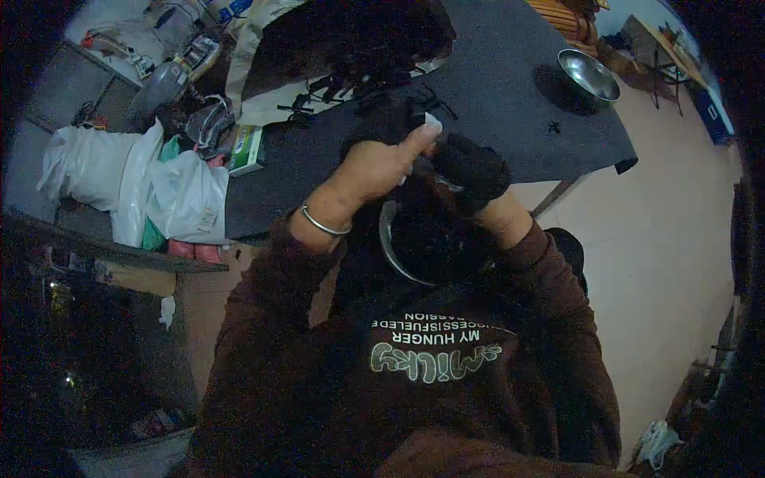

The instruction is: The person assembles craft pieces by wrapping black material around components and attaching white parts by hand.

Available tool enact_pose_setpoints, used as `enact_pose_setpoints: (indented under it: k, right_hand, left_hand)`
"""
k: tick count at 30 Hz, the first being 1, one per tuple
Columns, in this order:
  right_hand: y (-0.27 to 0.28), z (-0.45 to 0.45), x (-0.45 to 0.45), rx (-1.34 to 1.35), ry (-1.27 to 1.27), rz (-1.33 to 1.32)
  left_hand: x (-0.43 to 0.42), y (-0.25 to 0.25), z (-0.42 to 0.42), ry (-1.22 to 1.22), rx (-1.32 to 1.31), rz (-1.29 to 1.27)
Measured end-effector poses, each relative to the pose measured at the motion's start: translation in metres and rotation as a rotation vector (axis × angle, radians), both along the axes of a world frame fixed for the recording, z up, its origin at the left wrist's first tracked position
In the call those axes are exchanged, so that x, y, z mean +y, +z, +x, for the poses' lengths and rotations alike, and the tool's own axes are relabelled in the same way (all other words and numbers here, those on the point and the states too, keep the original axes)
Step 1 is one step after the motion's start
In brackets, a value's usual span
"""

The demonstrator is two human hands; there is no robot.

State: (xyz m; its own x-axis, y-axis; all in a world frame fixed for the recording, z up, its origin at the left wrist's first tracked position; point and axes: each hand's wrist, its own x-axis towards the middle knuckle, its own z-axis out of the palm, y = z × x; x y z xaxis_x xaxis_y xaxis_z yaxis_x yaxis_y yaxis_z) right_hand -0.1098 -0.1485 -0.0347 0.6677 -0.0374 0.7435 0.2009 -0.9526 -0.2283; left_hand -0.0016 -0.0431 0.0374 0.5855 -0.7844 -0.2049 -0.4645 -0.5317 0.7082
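Note:
My left hand (382, 169) wears a silver bangle (325, 224) at the wrist, and its thumb has something white at the tip. Its fingers are bent in towards my other hand, partly hidden in dark shade. My right hand (472, 169) is largely covered in black, perhaps a glove. It is closed close beside the left thumb; what both hands hold is too dark to make out. Under them, at my lap, a metal bowl (390, 248) holds a dark mass. Just beyond, thin black pieces (323, 89) lie scattered by a large dark heap (351, 36) on pale sheeting.
A dark cloth covers the table (522, 119). A steel bowl (588, 75) stands at its far right, near a small black piece (554, 126). On the left are white plastic bags (187, 195), a green-and-white box (247, 150) and a clear jar (209, 119).

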Motion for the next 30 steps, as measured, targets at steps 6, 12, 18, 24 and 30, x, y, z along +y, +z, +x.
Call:
enact_pose_setpoints:
  k: [6, 12, 18, 24, 30]
  right_hand:
    - [0.002, 0.003, 0.003, -0.031, 0.012, 0.128]
    - [-0.003, 0.002, 0.012, 0.021, 0.015, 0.234]
    - [0.011, -0.005, 0.021, -0.018, 0.070, 0.600]
    - [0.010, -0.005, 0.012, 0.275, 0.214, 0.993]
    - [0.017, -0.010, 0.007, 0.636, 0.142, 0.860]
  left_hand:
    - [0.002, -0.035, 0.010, -0.093, -0.380, -0.358]
    - [0.015, -0.042, 0.000, -0.147, -0.431, -0.362]
    - [0.031, -0.032, -0.009, -0.325, -0.325, -0.582]
    - [0.033, -0.050, 0.007, -0.436, -0.805, -0.576]
    - [0.032, -0.031, -0.004, -0.564, -1.214, -0.383]
